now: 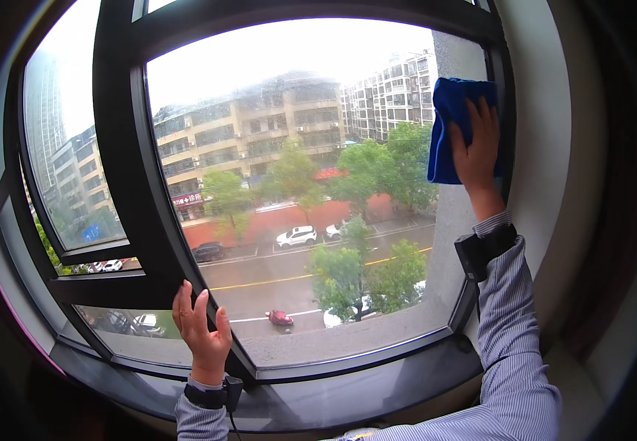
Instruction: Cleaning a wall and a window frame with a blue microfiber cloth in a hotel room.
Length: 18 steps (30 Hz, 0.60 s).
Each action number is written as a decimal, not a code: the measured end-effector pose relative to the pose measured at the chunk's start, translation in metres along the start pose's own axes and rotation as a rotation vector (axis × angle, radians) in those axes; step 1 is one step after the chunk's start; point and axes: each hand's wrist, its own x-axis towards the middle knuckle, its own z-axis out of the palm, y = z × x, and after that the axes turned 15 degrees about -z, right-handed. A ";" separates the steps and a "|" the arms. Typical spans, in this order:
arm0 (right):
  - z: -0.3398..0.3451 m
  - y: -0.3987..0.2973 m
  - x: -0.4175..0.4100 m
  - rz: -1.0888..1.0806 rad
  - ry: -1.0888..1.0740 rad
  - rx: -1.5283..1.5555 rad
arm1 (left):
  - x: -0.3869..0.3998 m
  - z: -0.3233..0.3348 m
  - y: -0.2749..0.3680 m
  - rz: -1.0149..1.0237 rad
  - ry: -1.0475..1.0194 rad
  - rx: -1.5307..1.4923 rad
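My right hand (478,149) lies flat over a folded blue cloth (444,135), pressing it to the upper right of a large window pane (274,342), beside the dark frame. The cloth's lower edge and left side show past my fingers. Near the lower left of the pane, my left hand (202,331) is raised with its fingers apart and nothing in it. It is in front of the dark window mullion (155,193); whether the fingertips touch it I cannot tell.
Below the pane runs a glossy dark sill (340,399). A smaller sash (89,253) on the left is tilted outward. To the right stands a pale wall reveal (539,127). Black wrist-worn devices (471,256) sit on both wrists, and a cable hangs from the left one.
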 end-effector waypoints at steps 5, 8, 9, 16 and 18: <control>0.029 0.011 0.042 0.034 0.138 -0.099 | 0.020 0.013 -0.019 -0.024 0.064 0.088; 0.039 -0.011 0.079 0.019 0.150 -0.064 | 0.016 0.024 -0.021 -0.004 0.075 0.184; 0.042 -0.022 0.090 0.014 0.152 -0.063 | 0.016 0.026 -0.022 -0.009 0.078 0.183; 0.059 -0.166 0.151 -0.107 0.148 0.047 | 0.012 0.024 -0.023 0.004 0.074 0.145; 0.064 -0.211 0.164 -0.146 0.139 0.150 | 0.010 0.024 -0.027 0.001 0.086 0.126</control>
